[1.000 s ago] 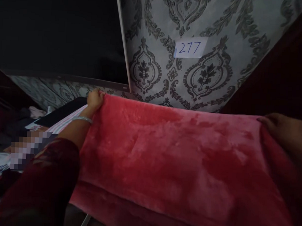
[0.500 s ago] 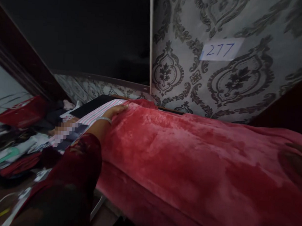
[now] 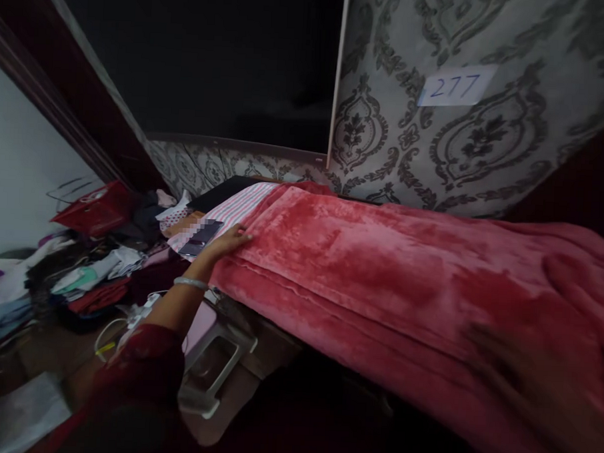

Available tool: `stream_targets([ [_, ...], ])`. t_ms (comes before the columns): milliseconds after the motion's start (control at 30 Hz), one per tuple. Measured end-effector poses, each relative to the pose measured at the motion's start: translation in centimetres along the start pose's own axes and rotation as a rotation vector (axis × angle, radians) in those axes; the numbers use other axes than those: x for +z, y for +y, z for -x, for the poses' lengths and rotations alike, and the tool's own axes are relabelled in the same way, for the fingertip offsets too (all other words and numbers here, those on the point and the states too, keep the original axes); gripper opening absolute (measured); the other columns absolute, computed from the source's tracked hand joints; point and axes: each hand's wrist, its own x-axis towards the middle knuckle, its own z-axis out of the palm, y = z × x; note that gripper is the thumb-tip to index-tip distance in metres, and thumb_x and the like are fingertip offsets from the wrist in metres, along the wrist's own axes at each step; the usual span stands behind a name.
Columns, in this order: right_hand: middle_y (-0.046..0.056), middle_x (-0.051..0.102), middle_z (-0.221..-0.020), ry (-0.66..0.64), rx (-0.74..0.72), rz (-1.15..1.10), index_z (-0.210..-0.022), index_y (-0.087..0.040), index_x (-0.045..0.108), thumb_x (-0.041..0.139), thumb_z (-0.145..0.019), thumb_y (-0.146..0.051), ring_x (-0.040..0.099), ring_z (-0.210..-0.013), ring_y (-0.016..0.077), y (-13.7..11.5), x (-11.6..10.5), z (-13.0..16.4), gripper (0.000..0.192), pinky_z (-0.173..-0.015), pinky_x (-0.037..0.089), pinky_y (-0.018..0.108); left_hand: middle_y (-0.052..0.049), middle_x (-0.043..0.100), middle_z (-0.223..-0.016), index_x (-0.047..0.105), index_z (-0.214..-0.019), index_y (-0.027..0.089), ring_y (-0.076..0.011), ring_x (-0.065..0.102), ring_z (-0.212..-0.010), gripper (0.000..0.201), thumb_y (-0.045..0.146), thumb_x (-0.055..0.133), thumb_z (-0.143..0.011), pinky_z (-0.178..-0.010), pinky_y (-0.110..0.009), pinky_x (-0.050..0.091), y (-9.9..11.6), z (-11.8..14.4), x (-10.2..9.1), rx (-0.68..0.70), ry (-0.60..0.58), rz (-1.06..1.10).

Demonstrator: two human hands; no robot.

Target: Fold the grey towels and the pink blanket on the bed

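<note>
Red plush fleece blanket (image 3: pixel 380 270) lies folded in layers across a raised surface, long edge running from centre-left to the right side of the view, front edge hanging slightly over. Left hand (image 3: pixel 230 241) rests flat at the blanket's left end, fingers stretched out and pressed on the top layer's edge, palm down, not clutching anything; silver bangle (image 3: pixel 190 283) on the wrist, dark red patterned sleeve (image 3: pixel 140 373) lower down. Right hand (image 3: pixel 525 383) is a dark motion-blurred shape over the blanket's lower right part, apparently on the fabric; how far open it is, cannot tell. Pink-and-white striped cloth (image 3: pixel 232 213) sits under the blanket's left end, just beside the left hand. White plastic stool (image 3: pixel 215 369) below the blanket edge. Heap of mixed clothes (image 3: pixel 80 270) on the floor at left, red wire basket (image 3: pixel 95 207) behind it. Grey damask-patterned wallpaper (image 3: pixel 386 143) behind, with a white paper label reading 277 (image 3: pixel 455 85).
</note>
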Motion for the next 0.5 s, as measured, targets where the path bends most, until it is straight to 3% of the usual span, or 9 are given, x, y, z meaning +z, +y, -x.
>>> stream_targets([
  [100,0.01,0.074,-0.115,-0.056,-0.024,0.067,-0.116,-0.036,0.073,0.046,-0.088,-0.05,0.069,-0.106,0.0383,-1.2,-0.5,-0.4,0.041,-0.095,0.057,0.059,0.0,0.062,-0.085,0.052,-0.11,0.023,-0.0183,0.066,-0.066,0.044,0.046,0.075,-0.079,-0.059,-0.029,0.055,-0.6,2.0,0.0,-0.04,0.021,-0.005],
  [167,0.014,0.073,-0.116,-0.064,-0.028,0.138,-0.116,-0.025,0.073,0.049,-0.089,-0.048,0.069,-0.105,0.036,-1.9,-0.6,-0.8,0.043,-0.093,0.057,0.057,0.003,0.059,-0.081,0.05,-0.105,0.024,-0.0161,0.064,-0.058,0.045,0.045,0.078,-0.077,-0.054,-0.028,0.052,-0.7,2.7,0.1,-0.059,0.014,0.005],
  [333,0.015,0.07,-0.121,-0.004,-0.096,0.288,-0.121,-0.018,0.071,0.045,-0.093,-0.028,0.066,-0.108,0.0311,-2.9,-0.2,-0.7,0.039,-0.087,0.057,0.048,0.005,0.057,-0.065,0.054,-0.087,0.019,-0.0154,0.062,-0.056,0.047,0.039,0.088,-0.064,-0.049,-0.021,0.046,0.1,3.0,0.6,-0.106,0.043,0.074],
  [500,0.011,0.074,-0.102,0.144,-0.159,0.22,-0.11,-0.018,0.073,0.04,-0.095,-0.014,0.066,-0.093,0.0256,-4.4,-1.3,-0.1,0.037,-0.084,0.056,0.041,0.006,0.052,-0.057,0.052,-0.083,0.017,-0.0103,0.051,-0.044,0.023,0.025,0.073,-0.078,-0.045,-0.02,0.044,1.4,3.9,0.8,-0.138,0.136,0.194],
])
